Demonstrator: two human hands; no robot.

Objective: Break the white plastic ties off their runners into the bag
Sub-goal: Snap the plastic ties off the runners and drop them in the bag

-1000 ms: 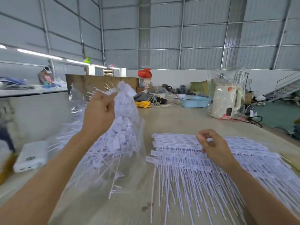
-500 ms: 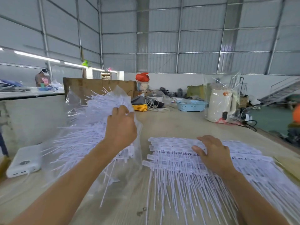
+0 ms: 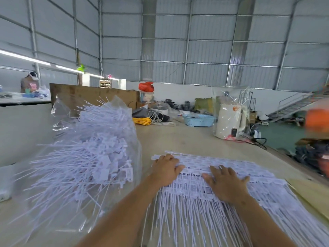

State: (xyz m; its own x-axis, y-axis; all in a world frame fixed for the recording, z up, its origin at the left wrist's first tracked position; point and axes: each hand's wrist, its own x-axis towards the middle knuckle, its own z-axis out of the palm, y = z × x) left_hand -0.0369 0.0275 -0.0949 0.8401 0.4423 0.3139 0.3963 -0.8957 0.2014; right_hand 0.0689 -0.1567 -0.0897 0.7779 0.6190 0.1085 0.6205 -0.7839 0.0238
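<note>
On the near right part of the table, both my hands lie on the spread of white plastic ties still joined to their runners. My left hand sits at the far left corner of that spread, its fingers bent down over the top rows; the fingertips are tucked out of my sight, so I cannot tell whether they pinch a runner or only press on it. My right hand lies just beside it, flat, fingers straight and spread apart, palm down on the ties. The tails of the ties run toward me and off the lower frame edge, and the right end of the spread is cut off too.

Toward the left edge of the table stands the clear bag, heaped with loose white ties, many tails poking out toward the left. The bag's lower part blurs into the tabletop and I cannot trace its mouth.

At the far end sit a blue basket, a yellow coil and a white appliance in plastic wrap. An orange blur at the right edge is too smeared to identify.
</note>
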